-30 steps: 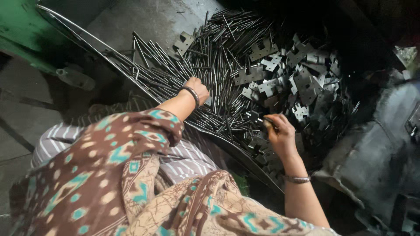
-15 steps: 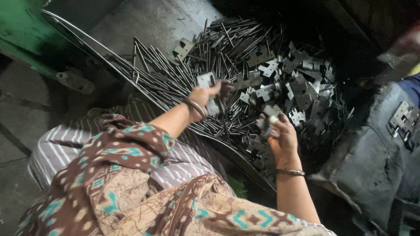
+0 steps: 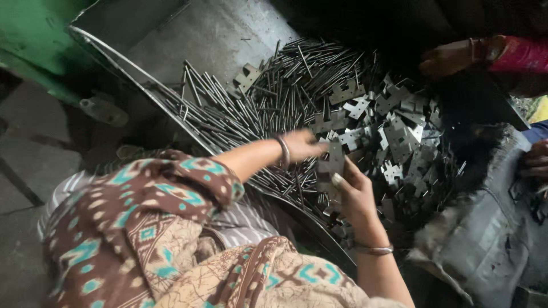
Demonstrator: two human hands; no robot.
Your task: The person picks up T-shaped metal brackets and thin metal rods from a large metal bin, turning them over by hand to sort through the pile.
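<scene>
The left hand [image 3: 302, 145] is smeared by motion so its fingers cannot be made out, the stamped metal plate [image 3: 330, 166] hides most of the right hand's [image 3: 353, 197] fingers, and far right another person's hand [image 3: 448, 57] fades into shadow, its sleeve [image 3: 522, 54] cut by the edge.
</scene>
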